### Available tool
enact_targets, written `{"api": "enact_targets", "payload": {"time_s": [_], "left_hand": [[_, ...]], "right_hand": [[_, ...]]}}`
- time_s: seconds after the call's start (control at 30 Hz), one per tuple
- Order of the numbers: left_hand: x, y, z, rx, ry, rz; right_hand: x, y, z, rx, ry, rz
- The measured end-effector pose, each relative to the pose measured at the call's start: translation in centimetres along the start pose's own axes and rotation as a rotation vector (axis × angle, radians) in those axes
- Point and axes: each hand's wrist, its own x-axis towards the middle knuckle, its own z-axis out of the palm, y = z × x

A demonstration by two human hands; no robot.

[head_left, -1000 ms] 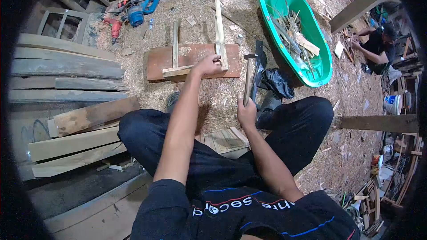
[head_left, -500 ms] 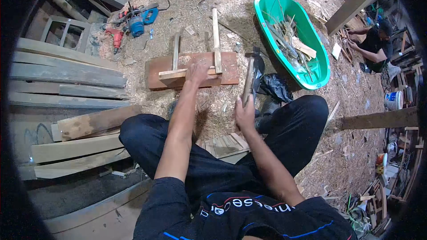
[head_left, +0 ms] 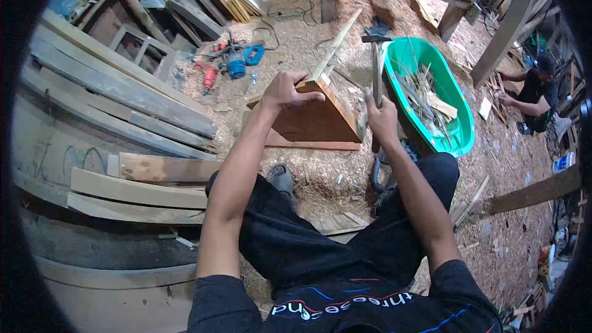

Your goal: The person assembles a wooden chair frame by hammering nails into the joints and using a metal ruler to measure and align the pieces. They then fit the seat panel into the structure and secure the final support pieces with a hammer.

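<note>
My left hand [head_left: 288,94] is closed over the upper end of a wooden frame [head_left: 328,81] made of pale strips. The frame stands tilted, with one long strip pointing away from me. Beneath it lies a reddish-brown board [head_left: 311,145] on the shavings; where the two touch is partly hidden. In my right hand [head_left: 383,117] is a hammer [head_left: 377,61], its handle gripped and its head up, just right of the frame. The hammer is apart from the frame's upper end.
A green tub [head_left: 466,139] of wood scraps stands at the right. Farther off are a red drill [head_left: 208,76] and a blue power tool [head_left: 236,64]. Stacked planks [head_left: 117,126] line the left. A co-worker [head_left: 538,95] sits at far right.
The wooden frame has been tipped up from lying on the board, with my left hand still on it. My right hand has raised the hammer beside it. The view has shifted.
</note>
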Motion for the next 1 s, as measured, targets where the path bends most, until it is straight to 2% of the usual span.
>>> {"api": "enact_targets", "payload": {"time_s": [0.03,0.07,0.17,0.2,0.23,0.3,0.33,0.43,0.47,0.57,0.6,0.7,0.77,0.83,0.87,0.97,1.0], "left_hand": [[-0.2,1.3,-1.1,-0.017,-0.002,0.016],[-0.2,1.7,-1.7,-0.041,0.052,0.098],[-0.5,1.8,-2.3,0.055,0.095,0.186],[-0.3,1.9,-2.6,0.146,0.117,0.265],[-0.3,2.2,-2.5,0.165,0.172,0.259],[-0.7,3.1,-1.2,0.197,0.274,0.245],[-0.6,3.5,-0.4,0.243,0.331,0.209],[0.8,5.2,0.7,0.401,0.248,-0.070],[1.3,5.8,0.8,0.319,0.255,-0.089],[2.6,4.6,2.1,0.039,0.340,-0.116],[3.0,3.9,2.8,-0.059,0.338,-0.089],[4.1,1.2,6.0,-0.095,0.508,0.071],[4.0,1.4,7.4,-0.161,0.507,-0.031],[4.4,2.8,7.1,-0.514,0.319,-0.269],[4.4,3.7,7.0,-0.518,0.349,-0.440],[4.9,0.1,9.6,-0.508,0.315,-0.593],[4.8,-0.8,10.3,-0.459,0.376,-0.608]], "right_hand": [[0.7,-0.1,0.0,-0.006,0.012,-0.056],[1.4,-0.1,-0.2,-0.063,-0.017,-0.013],[2.0,-1.1,-0.2,-0.168,0.182,-0.301],[2.2,-1.2,-0.1,-0.101,0.189,-0.303],[2.6,-1.2,0.2,-0.034,0.198,-0.305],[3.0,-1.1,0.6,0.096,0.218,-0.301],[3.0,-1.2,0.6,0.024,0.249,-0.311],[1.9,-2.5,0.1,-0.038,0.271,-0.336],[1.4,-3.2,0.2,-0.094,0.279,-0.349],[1.4,-2.6,2.0,0.141,0.231,-0.246],[1.7,-2.2,2.4,0.219,0.153,-0.162],[2.0,-2.4,3.6,0.468,-0.049,0.074],[1.7,-1.8,4.8,0.618,-0.103,0.106],[1.0,-1.7,5.5,0.667,-0.131,0.162],[0.6,-1.6,5.4,0.609,-0.100,0.146],[-0.2,1.0,6.4,0.444,-0.064,0.119],[-0.6,1.9,6.6,0.408,-0.054,0.097]]}}
